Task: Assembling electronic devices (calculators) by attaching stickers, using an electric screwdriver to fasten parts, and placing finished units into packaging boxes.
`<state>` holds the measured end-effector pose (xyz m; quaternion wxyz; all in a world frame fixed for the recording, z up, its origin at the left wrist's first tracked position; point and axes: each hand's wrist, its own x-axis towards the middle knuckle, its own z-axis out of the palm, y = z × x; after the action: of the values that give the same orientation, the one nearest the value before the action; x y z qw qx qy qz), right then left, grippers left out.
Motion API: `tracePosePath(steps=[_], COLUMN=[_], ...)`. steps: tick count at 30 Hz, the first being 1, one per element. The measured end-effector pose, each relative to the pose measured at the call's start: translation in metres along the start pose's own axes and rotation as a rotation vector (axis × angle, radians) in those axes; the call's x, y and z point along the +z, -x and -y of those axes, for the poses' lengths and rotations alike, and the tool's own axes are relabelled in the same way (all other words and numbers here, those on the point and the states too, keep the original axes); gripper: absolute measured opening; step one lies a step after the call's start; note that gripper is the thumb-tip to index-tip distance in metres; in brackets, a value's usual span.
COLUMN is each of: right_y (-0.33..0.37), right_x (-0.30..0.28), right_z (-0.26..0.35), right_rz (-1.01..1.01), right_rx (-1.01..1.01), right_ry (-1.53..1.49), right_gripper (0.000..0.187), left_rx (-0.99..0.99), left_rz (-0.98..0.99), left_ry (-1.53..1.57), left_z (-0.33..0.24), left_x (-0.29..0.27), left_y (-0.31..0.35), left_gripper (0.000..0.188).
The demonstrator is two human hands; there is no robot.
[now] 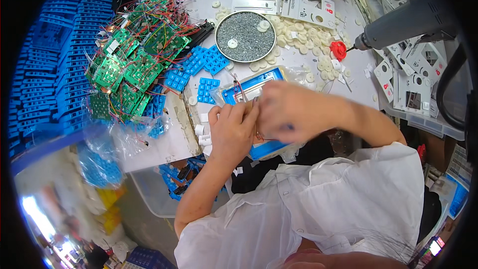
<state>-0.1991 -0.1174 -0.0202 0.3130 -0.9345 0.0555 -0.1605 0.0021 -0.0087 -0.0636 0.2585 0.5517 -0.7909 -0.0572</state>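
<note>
A blue plastic frame (271, 148) lies in front of me on clear plastic wrap, with a pale inner part and thin red wires (237, 87) at its upper left. Over its left side, my left hand (233, 128) has its fingers bent and pressed together; what they hold is hidden. My right hand (291, 109) is above the frame's middle, beside the left fingertips. Motion smears its fingers, so their grip does not show. Both hands cover most of the frame's centre.
Green circuit boards (144, 65) with wires are heaped left, near blue keypads (206, 89). A round tray (219, 52) of small screws stands beyond the frame, among pale discs (298, 37). An electric screwdriver (398, 22) hangs at right, by a red part (338, 50) and printed panels (413, 92).
</note>
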Motion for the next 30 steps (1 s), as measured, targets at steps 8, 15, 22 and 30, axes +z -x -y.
tracePosePath(steps=[8, 15, 22, 30], right_y=[-0.066, -0.025, -0.030, -0.033], right_x=[-0.016, -0.019, -0.013, -0.020], right_z=[-0.100, -0.044, -0.040, -0.063], right_rz=[-0.067, 0.019, -0.060, -0.122], right_rx=[-0.106, 0.196, 0.248, 0.222], right_ry=[0.270, 0.656, 0.471, 0.297], right_gripper=[0.025, 0.018, 0.018, 0.010], left_rx=[0.236, -0.110, -0.318, -0.293], left_rz=[0.108, -0.002, -0.072, -0.070], left_ry=[0.133, 0.300, 0.007, 0.023], left_z=[0.019, 0.009, 0.001, 0.010], left_x=[-0.013, 0.000, 0.009, 0.016], left_y=[-0.009, -0.013, -0.046, -0.040], left_gripper=[0.048, 0.020, 0.015, 0.011])
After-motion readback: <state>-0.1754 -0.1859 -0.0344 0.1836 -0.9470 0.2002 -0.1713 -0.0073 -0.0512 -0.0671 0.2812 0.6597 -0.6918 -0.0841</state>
